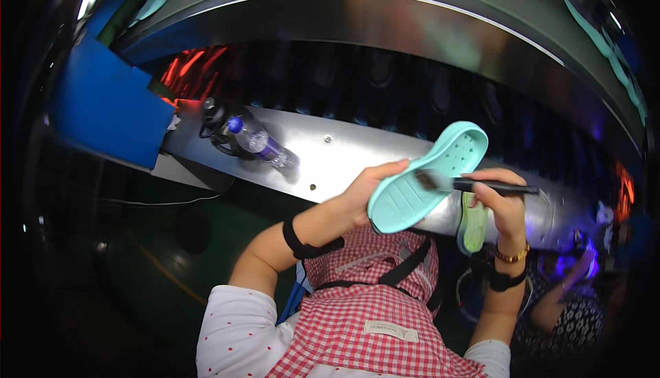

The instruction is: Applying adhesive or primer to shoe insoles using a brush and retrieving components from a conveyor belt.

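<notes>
- Well, across the top of the frame curves a long grey-green counter with a shiny metal front.
- Below it, a steel ledge slants through the middle.
- Lower middle, the person wears a red-and-white checked apron.
- Far left stands a blue panel.
- Right of centre is a mint-green shoe, footbed showing, its holed toe toward the upper right.
- Its left edge sits in the left hand, thumb along the rim, other fingers mostly hidden.
- The right hand is closed round a black-handled brush, bristles blurred over the footbed; I can't tell whether they touch.
- Left of centre lies a clear bottle, blue-capped, purple-labelled, its print unreadable from here.
- Smallest, the apron's cream cloth tag bears a dark triangular mark and tiny lettering.
</notes>
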